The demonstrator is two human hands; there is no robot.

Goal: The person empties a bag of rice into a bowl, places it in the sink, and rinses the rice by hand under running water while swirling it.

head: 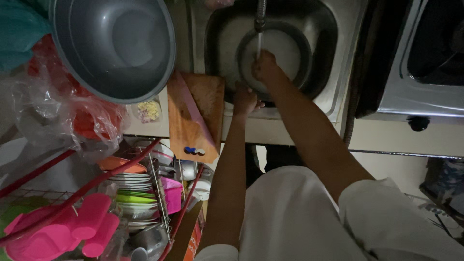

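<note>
A round metal pot sits in the steel sink, filled with cloudy white water. A thin stream runs down from the tap into it. My right hand is inside the pot under the stream, fingers curled. My left hand grips the pot's near rim at the sink's front edge.
A wooden cutting board with a pink knife lies left of the sink. A large grey bowl stands further left. Below is a red wire dish rack with plates and pink plastic ware. A stove stands on the right.
</note>
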